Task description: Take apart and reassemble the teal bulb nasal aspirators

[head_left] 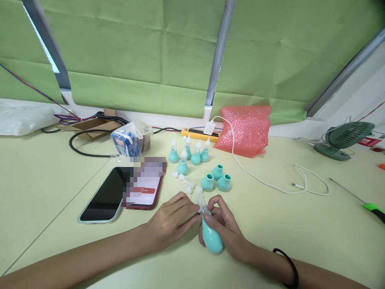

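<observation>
My right hand (225, 228) is wrapped round a teal squeeze bulb (213, 237) that looks like a nasal aspirator, its rounded end towards me. A clear plastic tube (203, 206) stands in the bulb's neck. At that tube, the fingers of my left hand (176, 214) are closed, pinching its side; the fingertips are partly hidden. Just beyond my hands lie loose clear and white nozzle pieces (188, 184). Three bare teal bulbs (207, 182) stand to their right with open necks. Farther back, several teal bulbs (182, 167) stand upright with clear tubes and pointed white tips on them.
Two phones lie on the left, one black-screened (104, 196) and one lit (146, 188). Behind them are a plastic-wrapped pack (129, 140) and a cardboard box (93, 127). A yellow power strip (192, 133), pink bubble wrap (245, 130), white cable (255, 176), fan (345, 136) and screwdriver (369, 208) stretch rightward.
</observation>
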Demonstrator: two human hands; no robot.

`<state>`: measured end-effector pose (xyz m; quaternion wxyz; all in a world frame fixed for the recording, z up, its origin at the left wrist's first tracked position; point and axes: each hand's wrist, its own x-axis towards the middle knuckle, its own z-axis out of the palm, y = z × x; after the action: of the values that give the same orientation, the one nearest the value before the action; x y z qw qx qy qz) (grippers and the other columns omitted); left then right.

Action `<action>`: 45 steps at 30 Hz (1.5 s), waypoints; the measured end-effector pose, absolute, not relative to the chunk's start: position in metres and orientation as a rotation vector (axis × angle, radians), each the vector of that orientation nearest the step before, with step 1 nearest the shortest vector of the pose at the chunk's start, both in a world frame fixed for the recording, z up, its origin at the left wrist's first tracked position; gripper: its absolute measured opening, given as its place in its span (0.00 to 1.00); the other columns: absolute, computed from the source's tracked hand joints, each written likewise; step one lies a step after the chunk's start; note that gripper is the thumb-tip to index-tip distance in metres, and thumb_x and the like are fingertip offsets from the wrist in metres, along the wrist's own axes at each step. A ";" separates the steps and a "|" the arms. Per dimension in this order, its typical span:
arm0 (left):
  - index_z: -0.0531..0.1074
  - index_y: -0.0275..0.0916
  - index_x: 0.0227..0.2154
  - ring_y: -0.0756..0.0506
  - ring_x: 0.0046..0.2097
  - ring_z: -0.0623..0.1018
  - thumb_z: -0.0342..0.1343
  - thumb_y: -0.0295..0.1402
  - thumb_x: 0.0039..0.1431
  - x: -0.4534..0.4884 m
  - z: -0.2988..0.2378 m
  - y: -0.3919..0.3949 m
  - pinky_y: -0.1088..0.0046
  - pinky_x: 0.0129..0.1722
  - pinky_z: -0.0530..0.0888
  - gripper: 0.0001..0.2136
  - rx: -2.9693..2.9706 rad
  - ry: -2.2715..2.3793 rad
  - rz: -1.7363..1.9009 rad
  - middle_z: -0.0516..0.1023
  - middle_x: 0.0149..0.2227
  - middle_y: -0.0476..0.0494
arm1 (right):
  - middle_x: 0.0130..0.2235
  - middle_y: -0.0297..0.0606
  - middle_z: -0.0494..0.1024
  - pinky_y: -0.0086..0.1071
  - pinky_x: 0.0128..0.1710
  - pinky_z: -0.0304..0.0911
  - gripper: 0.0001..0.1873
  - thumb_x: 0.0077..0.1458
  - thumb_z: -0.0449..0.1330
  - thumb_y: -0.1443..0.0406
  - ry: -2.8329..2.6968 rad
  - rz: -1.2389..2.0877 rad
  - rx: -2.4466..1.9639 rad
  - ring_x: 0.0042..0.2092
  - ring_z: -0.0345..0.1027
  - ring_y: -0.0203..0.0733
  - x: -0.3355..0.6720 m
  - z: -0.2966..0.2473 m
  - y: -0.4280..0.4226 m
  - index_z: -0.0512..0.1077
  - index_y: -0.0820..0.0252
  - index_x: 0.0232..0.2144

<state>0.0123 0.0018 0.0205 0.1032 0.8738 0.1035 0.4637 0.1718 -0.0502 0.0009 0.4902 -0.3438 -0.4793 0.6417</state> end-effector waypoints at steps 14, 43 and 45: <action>0.63 0.35 0.28 0.52 0.24 0.63 0.46 0.19 0.53 0.011 0.025 -0.001 0.77 0.23 0.63 0.06 2.637 0.500 1.219 0.69 0.23 0.48 | 0.28 0.30 0.68 0.25 0.23 0.55 0.12 0.53 0.53 0.62 -1.257 1.332 -0.908 0.24 0.61 0.30 0.175 0.002 -0.056 0.50 0.55 0.29; 0.56 0.35 0.14 0.55 0.17 0.52 0.42 0.36 0.57 0.012 0.041 -0.015 0.79 0.17 0.51 0.18 2.416 0.713 0.378 0.49 0.14 0.55 | 0.26 0.36 0.66 0.29 0.29 0.59 0.05 0.51 0.51 0.64 -2.209 0.704 -1.012 0.28 0.60 0.37 0.172 0.017 -0.062 0.61 0.60 0.26; 0.53 0.35 0.14 0.56 0.18 0.49 0.39 0.36 0.59 0.012 0.041 -0.016 0.79 0.16 0.50 0.19 2.205 0.604 0.305 0.46 0.14 0.56 | 0.26 0.37 0.66 0.30 0.28 0.60 0.08 0.52 0.49 0.62 -2.281 0.679 -1.000 0.28 0.59 0.37 0.174 0.020 -0.064 0.61 0.60 0.26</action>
<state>0.0116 -0.0160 0.0410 0.4055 0.8739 0.2394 0.1208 0.1737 -0.0637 0.0200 0.2765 -0.3724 -0.8491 0.2528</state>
